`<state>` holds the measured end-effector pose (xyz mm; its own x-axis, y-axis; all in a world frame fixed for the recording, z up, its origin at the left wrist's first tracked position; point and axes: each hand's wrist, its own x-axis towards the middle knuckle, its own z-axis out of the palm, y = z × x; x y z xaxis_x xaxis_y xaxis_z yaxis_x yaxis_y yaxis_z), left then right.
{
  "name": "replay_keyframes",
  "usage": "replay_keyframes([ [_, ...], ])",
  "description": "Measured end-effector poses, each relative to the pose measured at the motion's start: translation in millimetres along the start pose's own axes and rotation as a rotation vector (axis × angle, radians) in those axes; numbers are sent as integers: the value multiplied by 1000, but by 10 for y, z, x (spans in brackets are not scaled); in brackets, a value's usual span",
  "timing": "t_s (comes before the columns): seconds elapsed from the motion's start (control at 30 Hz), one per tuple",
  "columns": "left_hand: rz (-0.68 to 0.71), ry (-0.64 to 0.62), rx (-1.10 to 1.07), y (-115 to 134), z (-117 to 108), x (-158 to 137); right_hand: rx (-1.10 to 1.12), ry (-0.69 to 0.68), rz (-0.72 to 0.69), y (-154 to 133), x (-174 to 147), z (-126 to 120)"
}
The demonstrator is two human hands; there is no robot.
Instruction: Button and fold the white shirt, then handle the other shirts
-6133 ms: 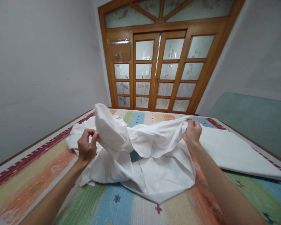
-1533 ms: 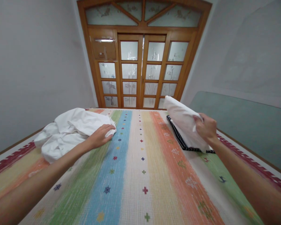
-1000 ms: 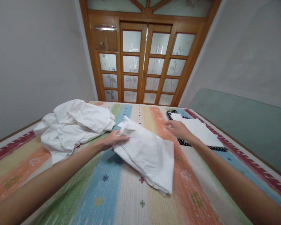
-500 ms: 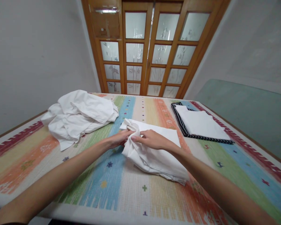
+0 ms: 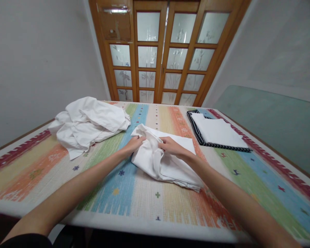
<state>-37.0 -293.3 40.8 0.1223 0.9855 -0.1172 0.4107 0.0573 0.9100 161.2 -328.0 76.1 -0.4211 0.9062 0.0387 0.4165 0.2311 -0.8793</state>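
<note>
A partly folded white garment [image 5: 148, 162] lies in front of me, its left end lifted and bunched. At that left end, my left hand [image 5: 136, 143] is closed on the cloth. My right hand [image 5: 170, 145] pinches a raised fold a little to the right, thumb and fingers together. The cloth hides some of the fingertips of both hands. The garment's right part rests flat in layers. Its exact kind cannot be made out.
A loose heap of white cloth [image 5: 90, 122] lies at the far left of the table. On the right, a folded white piece [image 5: 219, 131] sits on folded black-and-white striped cloth [image 5: 195, 131]. A striped, colourful tablecloth [image 5: 113, 206] covers the table. Wooden glazed doors [image 5: 161, 51] stand behind.
My hands have moved apart, the right one slightly rightward and the left one slightly up. The bunched end of the white garment is now spread wider between them. The view has shifted slightly.
</note>
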Motion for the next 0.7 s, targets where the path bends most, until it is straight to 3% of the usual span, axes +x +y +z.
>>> replay_keyframes([
  [0.17, 142, 80, 334, -17, -186, 14, 135, 127, 3, -112, -116, -172],
  [0.37, 282, 200, 564, 244, -492, -69, 101, 433, -7, -201, -236, -627],
  [0.47, 372, 310, 696, 405, -677, -39, -58, 592, -22, -209, -264, -857],
  [0.57, 500, 430, 739, 604, -884, 35, -393, 717, -138, -262, -264, -1053],
  [0.7, 848, 724, 723, 980, -1113, 76, -737, 870, -297, -465, -235, -1249],
])
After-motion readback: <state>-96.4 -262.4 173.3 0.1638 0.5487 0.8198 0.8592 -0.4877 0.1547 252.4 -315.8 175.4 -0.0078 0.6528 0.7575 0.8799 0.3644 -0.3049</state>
